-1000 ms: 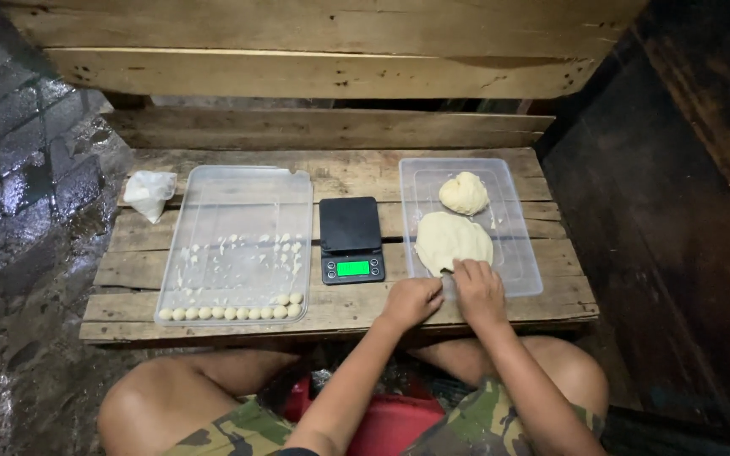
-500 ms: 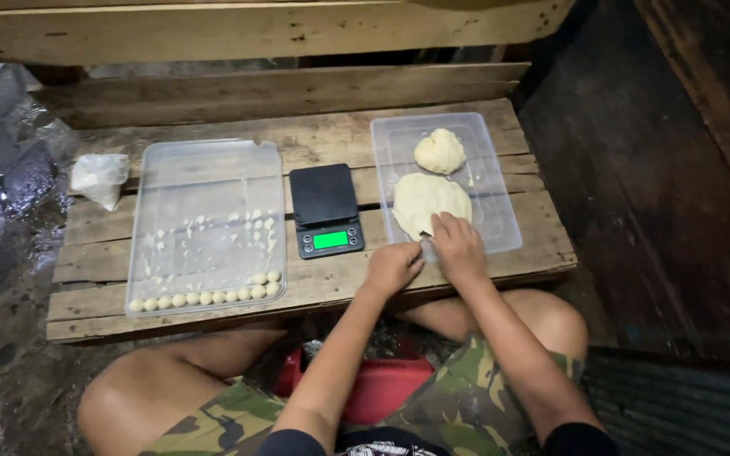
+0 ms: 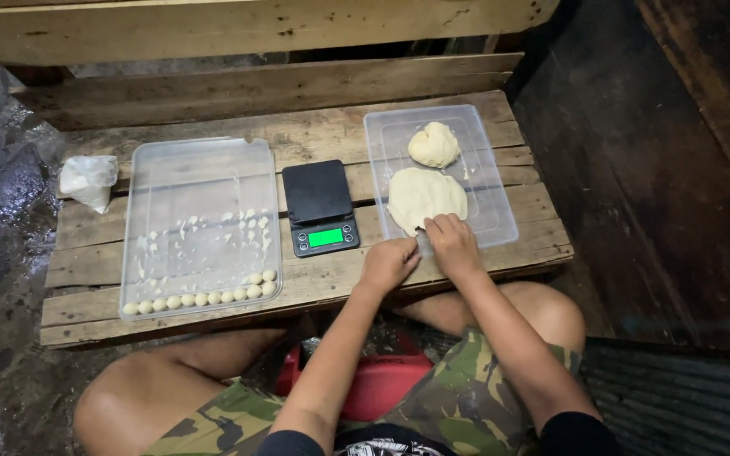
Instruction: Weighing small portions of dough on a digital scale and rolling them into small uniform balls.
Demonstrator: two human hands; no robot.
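Dough slab under both hands; scale beside (left), balls beyond.

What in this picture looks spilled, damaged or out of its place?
Nothing is spilled or damaged. The only untidy spot is the left tray: pale smears and crumbs dot its floor above the neat row of small dough balls.

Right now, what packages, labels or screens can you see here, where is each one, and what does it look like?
Scale screen: on the black kitchen scale between the two clear trays; small rectangle, lit green.
Plastic bag: far left edge of the wooden table; crumpled, whitish, translucent.
No labels or signs visible.
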